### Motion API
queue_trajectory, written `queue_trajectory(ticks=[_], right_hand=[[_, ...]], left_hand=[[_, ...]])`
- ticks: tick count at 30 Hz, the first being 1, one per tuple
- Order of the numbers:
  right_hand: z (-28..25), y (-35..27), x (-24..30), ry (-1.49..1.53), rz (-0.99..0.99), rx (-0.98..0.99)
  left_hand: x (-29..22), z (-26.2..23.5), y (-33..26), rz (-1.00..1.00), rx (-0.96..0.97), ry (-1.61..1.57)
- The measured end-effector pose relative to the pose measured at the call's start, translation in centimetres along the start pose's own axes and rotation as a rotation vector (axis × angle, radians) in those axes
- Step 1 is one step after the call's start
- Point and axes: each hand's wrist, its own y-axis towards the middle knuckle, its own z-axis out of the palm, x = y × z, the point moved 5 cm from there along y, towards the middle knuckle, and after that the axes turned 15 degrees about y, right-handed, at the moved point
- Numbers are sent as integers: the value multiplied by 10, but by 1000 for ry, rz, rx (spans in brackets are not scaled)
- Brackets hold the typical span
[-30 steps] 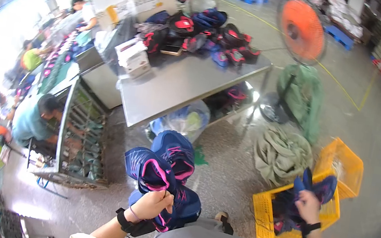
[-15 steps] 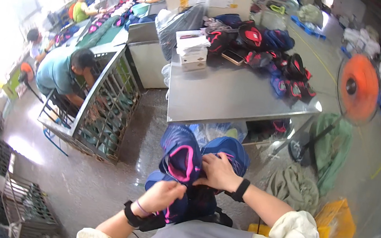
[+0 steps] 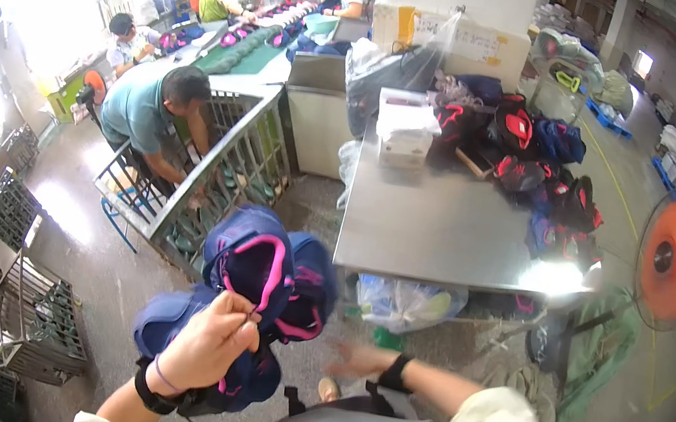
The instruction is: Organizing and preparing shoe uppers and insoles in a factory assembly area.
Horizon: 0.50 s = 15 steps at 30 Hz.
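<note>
My left hand point(image 3: 206, 345) is raised in front of me and grips a bundle of navy-blue shoe uppers with pink trim point(image 3: 260, 287), which hangs from my fingers. My right hand point(image 3: 354, 359), wearing a black wristband, hovers low beside the bundle with fingers spread, apart from it and holding nothing. The steel table point(image 3: 433, 226) stands just beyond the bundle, with a heap of dark red-and-blue shoe uppers point(image 3: 539, 172) along its far right side.
A white box point(image 3: 404, 129) sits on the table's far left corner. A metal rack cart point(image 3: 221, 170) stands left of the table, where a person in a teal shirt point(image 3: 150, 111) bends over. Wire crates point(image 3: 7, 291) lie at left, an orange fan point(image 3: 675, 260) at right, a plastic bag point(image 3: 403, 301) under the table.
My view has swung left toward the table. My right hand left the yellow crate, came to the bundle, and has now let go and dropped beside it. My left hand keeps holding the bundle.
</note>
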Motion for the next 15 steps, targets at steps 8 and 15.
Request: queue_trajectory(ticks=[8,15], right_hand=[[26,30,82,1246,-184,643],[-74,22,11,1163,-624,412]], left_hand=[[-49,0,63,-104,39,-92],[-146,25,160,207,-40,-46]])
